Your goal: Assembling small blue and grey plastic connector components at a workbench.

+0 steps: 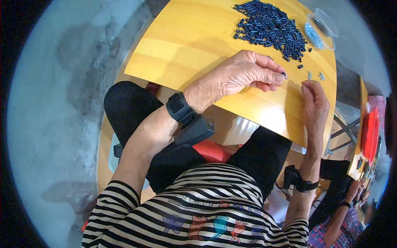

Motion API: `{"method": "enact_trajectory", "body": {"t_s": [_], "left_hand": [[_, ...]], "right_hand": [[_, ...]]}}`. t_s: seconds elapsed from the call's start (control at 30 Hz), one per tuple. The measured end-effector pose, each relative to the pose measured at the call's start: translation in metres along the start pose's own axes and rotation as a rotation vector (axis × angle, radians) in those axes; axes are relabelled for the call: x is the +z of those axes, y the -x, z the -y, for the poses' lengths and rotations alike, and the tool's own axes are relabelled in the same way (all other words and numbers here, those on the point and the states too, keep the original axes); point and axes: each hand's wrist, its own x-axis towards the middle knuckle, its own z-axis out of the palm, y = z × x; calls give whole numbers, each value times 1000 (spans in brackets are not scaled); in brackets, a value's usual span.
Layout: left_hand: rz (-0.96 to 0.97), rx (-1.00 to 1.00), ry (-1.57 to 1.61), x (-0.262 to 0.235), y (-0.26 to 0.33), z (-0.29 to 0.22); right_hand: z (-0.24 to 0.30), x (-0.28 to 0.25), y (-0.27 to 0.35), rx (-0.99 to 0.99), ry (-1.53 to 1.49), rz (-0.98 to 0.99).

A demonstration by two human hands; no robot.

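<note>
My left hand reaches over the yellow wooden table, thumb and forefinger pinching a small black cylindrical piece. To its right, my right hand rests low over the table with its fingertips pinched together. Whatever those fingertips hold, if anything, is too small to make out. Just beyond them lie some small silver springs and a second little cluster of springs. A large heap of black cylindrical pieces covers the far part of the table, and one loose black piece sits between heap and hands.
At the table's far right edge stands a clear plastic tub holding many small silvery parts. The curved front edge of the table runs above my knees. On the right, another person sits by a second table with a red basin.
</note>
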Motion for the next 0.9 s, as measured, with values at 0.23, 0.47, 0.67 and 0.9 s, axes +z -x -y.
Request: {"method": "enact_trajectory", "body": {"t_s": [0.23,0.47,0.67,0.9], "left_hand": [[70,-83,188,-4,3,1],[100,-100,262,1,3,-3],[170,-121,355,-3,3,3],[156,-159,394,-3,5,5]], "right_hand": [[-3,1,4,166,-251,77],[16,-1,7,365,-732,170],[30,9,12,380,-970,207],[55,10,13,259,-958,273]]}}
